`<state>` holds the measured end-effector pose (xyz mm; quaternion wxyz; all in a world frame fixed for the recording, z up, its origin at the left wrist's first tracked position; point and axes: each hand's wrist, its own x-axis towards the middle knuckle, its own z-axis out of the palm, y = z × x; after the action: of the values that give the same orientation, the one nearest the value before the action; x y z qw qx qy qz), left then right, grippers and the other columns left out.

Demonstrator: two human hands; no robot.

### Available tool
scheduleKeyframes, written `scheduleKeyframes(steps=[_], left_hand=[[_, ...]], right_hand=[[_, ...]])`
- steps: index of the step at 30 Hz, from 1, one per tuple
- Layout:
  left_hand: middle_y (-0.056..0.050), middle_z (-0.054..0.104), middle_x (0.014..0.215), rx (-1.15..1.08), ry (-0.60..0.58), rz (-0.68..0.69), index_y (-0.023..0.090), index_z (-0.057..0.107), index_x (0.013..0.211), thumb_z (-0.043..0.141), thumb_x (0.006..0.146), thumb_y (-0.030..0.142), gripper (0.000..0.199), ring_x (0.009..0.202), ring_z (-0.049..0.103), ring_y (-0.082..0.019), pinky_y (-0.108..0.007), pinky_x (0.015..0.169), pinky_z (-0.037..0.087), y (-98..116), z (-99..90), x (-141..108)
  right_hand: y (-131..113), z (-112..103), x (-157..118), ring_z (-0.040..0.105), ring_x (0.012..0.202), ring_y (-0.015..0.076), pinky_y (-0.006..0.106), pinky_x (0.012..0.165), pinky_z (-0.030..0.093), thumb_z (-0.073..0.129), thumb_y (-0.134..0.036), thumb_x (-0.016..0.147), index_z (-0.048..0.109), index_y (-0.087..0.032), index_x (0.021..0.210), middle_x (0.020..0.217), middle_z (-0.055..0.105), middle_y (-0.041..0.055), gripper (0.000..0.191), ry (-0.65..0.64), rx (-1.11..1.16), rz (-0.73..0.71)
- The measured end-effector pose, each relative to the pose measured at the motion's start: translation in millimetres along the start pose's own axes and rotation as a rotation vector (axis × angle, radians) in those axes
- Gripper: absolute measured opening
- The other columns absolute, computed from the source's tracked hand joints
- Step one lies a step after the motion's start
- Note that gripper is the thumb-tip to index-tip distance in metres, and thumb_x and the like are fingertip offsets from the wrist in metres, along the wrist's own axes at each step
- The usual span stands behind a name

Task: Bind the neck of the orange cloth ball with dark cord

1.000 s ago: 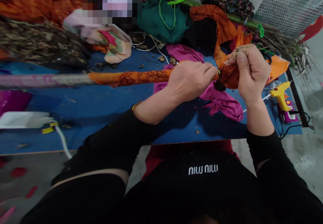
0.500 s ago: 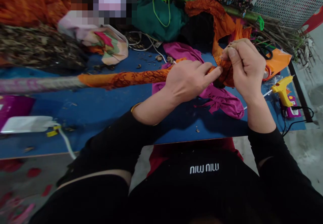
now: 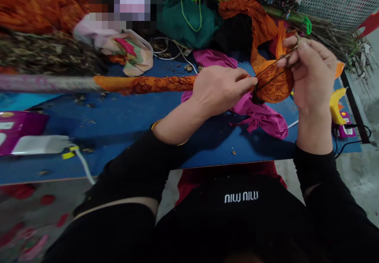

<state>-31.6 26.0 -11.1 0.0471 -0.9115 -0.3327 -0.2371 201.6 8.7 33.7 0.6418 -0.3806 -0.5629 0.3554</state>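
Observation:
A long pole wrapped in patterned orange cloth [image 3: 148,84] runs in from the left, with my left hand [image 3: 220,91] closed round its right end. Beyond my fingers the orange cloth bulges into a rounded bundle [image 3: 274,83]. Dark elastic or cord [image 3: 274,68] stretches in two strands from the bundle's neck up to my right hand [image 3: 315,67], whose fingers pinch and hold its far end. Underneath lies a magenta cloth piece [image 3: 266,121] with a frayed, tied part. An orange cloth strip [image 3: 262,22] trails away behind the bundle.
On the blue table [image 3: 118,117] are a yellow glue gun [image 3: 338,103] at right and a white power strip [image 3: 41,144] at left. Dry leaves [image 3: 53,53], a green cloth bundle [image 3: 189,22] and twigs [image 3: 334,30] line the back.
My right hand has moved right and slightly up, drawing the dark cord out taut from the bundle's neck. My left hand stays on the wrapped pole.

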Motion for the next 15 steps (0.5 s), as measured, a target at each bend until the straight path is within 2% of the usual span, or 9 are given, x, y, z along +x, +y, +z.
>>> scheduleKeyframes(steps=[3,5,6,7,9,12,15], left_hand=[[-0.009,0.084,0.113,0.04,0.019,-0.028,0.028,0.081,0.131,0.048,0.115,0.039,0.038,0.092,0.078,-0.026,-0.038,0.073,0.051,-3,-5.7,0],[-0.009,0.085,0.116,0.111,0.039,-0.056,0.029,0.079,0.133,0.046,0.116,0.038,0.038,0.091,0.078,-0.025,-0.037,0.069,0.05,-6,-11.2,1],[-0.008,0.085,0.118,0.149,0.04,-0.069,0.029,0.078,0.135,0.045,0.116,0.039,0.039,0.09,0.078,-0.025,-0.037,0.067,0.048,-8,-14.5,1],[-0.007,0.085,0.119,0.181,0.029,-0.076,0.03,0.078,0.135,0.044,0.117,0.04,0.04,0.089,0.078,-0.024,-0.037,0.065,0.047,-10,-18.1,2],[-0.005,0.086,0.122,0.216,-0.02,-0.068,0.031,0.078,0.135,0.044,0.117,0.043,0.04,0.089,0.079,-0.025,-0.037,0.062,0.043,-13,-25.0,3],[-0.003,0.087,0.122,0.182,-0.083,-0.015,0.033,0.081,0.132,0.049,0.115,0.042,0.038,0.093,0.082,-0.027,-0.038,0.062,0.041,-16,-30.7,3],[-0.002,0.087,0.122,0.086,-0.087,0.02,0.035,0.082,0.131,0.055,0.112,0.043,0.034,0.1,0.082,-0.026,-0.035,0.067,0.044,-17,-31.8,1]], right_hand=[[-15,-20,5,0.058,0.06,0.0063,0.026,0.073,0.063,0.094,-0.045,0.073,0.065,-0.025,0.066,0.097,0.08,-0.0007,0.036,0.005,0.215,0.281],[-24,-32,6,0.045,0.052,0.0046,0.025,0.06,0.058,0.095,-0.046,0.072,0.064,-0.025,0.067,0.095,0.079,-0.002,0.037,-0.041,0.204,0.372],[-26,-36,6,0.037,0.049,0.0048,0.025,0.05,0.051,0.094,-0.048,0.073,0.063,-0.026,0.067,0.092,0.079,-0.0024,0.039,-0.07,0.158,0.384],[-27,-38,6,0.031,0.047,0.0054,0.026,0.043,0.04,0.092,-0.051,0.075,0.062,-0.026,0.067,0.09,0.077,-0.0022,0.039,-0.074,0.107,0.369],[-24,-37,7,0.023,0.046,0.0066,0.028,0.04,0.022,0.087,-0.052,0.081,0.061,-0.027,0.067,0.084,0.074,-0.0019,0.039,-0.005,0.02,0.264],[-5,-31,13,0.026,0.047,0.008,0.032,0.044,0.014,0.085,-0.051,0.087,0.061,-0.029,0.071,0.083,0.071,-0.0023,0.036,0.165,-0.064,0.058],[27,-32,23,0.024,0.047,0.0089,0.034,0.046,0.013,0.077,-0.065,0.09,0.057,-0.029,0.072,0.078,0.066,-0.003,0.044,0.262,-0.138,0.012]])
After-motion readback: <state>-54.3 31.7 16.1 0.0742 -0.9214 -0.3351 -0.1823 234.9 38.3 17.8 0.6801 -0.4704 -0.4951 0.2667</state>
